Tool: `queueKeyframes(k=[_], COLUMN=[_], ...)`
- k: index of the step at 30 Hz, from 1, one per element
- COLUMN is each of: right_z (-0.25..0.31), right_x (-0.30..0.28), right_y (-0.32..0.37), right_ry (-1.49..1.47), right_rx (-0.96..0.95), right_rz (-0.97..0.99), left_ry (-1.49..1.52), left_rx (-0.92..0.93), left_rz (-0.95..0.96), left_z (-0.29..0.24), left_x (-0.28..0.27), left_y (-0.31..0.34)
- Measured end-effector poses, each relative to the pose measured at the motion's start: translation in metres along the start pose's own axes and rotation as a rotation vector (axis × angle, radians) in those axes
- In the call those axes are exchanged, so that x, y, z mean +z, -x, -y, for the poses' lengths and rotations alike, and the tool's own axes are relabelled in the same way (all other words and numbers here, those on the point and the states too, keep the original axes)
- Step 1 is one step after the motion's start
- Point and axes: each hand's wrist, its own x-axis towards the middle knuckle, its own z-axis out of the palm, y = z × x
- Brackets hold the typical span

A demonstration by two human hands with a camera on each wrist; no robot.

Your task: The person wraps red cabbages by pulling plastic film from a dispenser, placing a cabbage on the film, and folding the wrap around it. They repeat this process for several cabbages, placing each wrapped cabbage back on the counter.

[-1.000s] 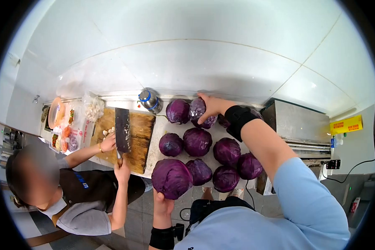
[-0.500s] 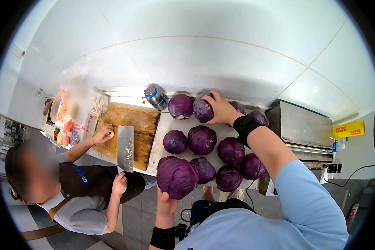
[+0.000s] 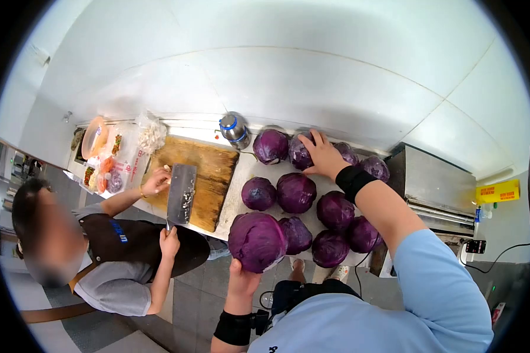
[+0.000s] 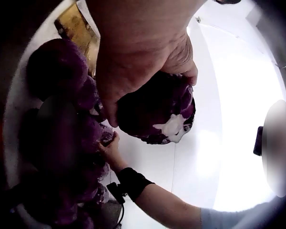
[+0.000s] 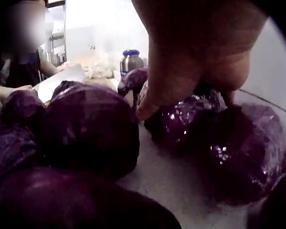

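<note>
My left hand [image 3: 243,279] grips a large red cabbage [image 3: 258,241] from beneath, near the counter's front edge. In the left wrist view, the thumb and fingers clasp this cabbage [image 4: 150,107], whose pale cut stem shows. At the back row by the wall, my right hand [image 3: 327,156] grasps another red cabbage [image 3: 300,154], with fingers over its far side and thumb on the near side. Seen from the right wrist, that cabbage [image 5: 176,121] looks glossy, as if wrapped in clear film, and the hand [image 5: 195,62] covers its top.
Several other red cabbages [image 3: 296,192] stand close around on the white counter. At left, another person [image 3: 123,247] works with a cleaver [image 3: 182,194] at a wooden board [image 3: 209,170]. A steel bottle [image 3: 234,130] is by the wall; a metal box [image 3: 433,176] flanks the right.
The head view has swung, so the counter sits further right. My right hand has shifted to its cabbage's right side. My left hand keeps its cabbage. The other person's cleaver has moved.
</note>
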Motion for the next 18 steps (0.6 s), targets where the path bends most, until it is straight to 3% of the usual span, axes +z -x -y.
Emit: queueKeyframes(k=[1, 6, 7, 9, 10, 11, 13, 14, 16, 18], right_z=[0.003, 0.023, 0.03, 0.054, 0.058, 0.058, 0.057, 0.048, 0.024, -0.004], right_x=[-0.014, -0.095, -0.117, -0.171, -0.174, -0.17, -0.169, -0.182, -0.196, -0.194], right_y=[0.002, 0.048, 0.066, 0.131, 0.164, 0.192, 0.243, 0.27, 0.313, 0.359], right_ry=[0.047, -0.413, -0.801, -1.448, -1.56, -1.583, -1.64, -1.935, -2.039, -2.094], right_rx=[0.018, -0.081, -0.12, 0.138, 0.144, 0.024, 0.012, 0.258, 0.433, 0.576], right_rz=[0.036, 0.04, 0.181, 0.538, 0.551, 0.516, 0.269, 0.359, 0.347, 0.372], left_ry=[-0.03, -0.21, -0.255, -0.341, -0.415, -0.49, -0.641, -0.648, -0.599, -0.642], left_rx=[0.031, 0.144, 0.164, 0.208, 0.242, 0.276, 0.262, 0.223, 0.107, -0.14], left_rz=[0.019, 0.086, 0.098, 0.166, 0.228, 0.293, 0.388, 0.42, 0.555, 0.516], left_z=[-0.002, -0.014, -0.013, -0.008, -0.004, 0.001, 0.014, 0.026, 0.055, 0.083], left_x=[0.006, 0.066, 0.079, 0.108, 0.125, 0.144, 0.187, 0.205, 0.225, 0.255], left_y=[-0.002, -0.008, -0.007, -0.004, -0.002, 0.002, 0.01, 0.015, 0.024, 0.038])
